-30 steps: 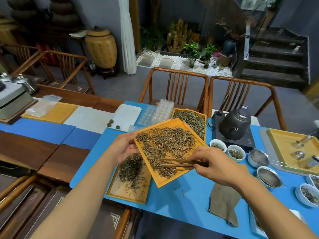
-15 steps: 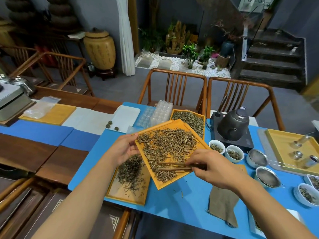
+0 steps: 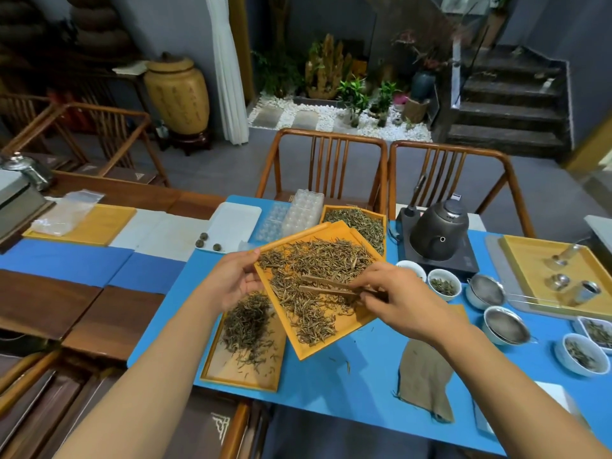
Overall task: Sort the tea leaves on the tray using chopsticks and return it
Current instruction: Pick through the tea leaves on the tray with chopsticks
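Wooden chopsticks [image 3: 328, 288] rake wiry tea leaves [image 3: 318, 279].

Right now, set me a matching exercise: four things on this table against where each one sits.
Things:
1. chopsticks
2. orange tray
3. black kettle
4. brown cloth

Places:
A. flat on the blue mat, near edge
B. in the right hand
C. on the dark heating base
D. held at its edge by the left hand

Pairs: 1-B, 2-D, 3-C, 4-A

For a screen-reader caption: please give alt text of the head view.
A left hand holds a tilted orange tray of tea leaves while the right hand works chopsticks through them, above a blue table.
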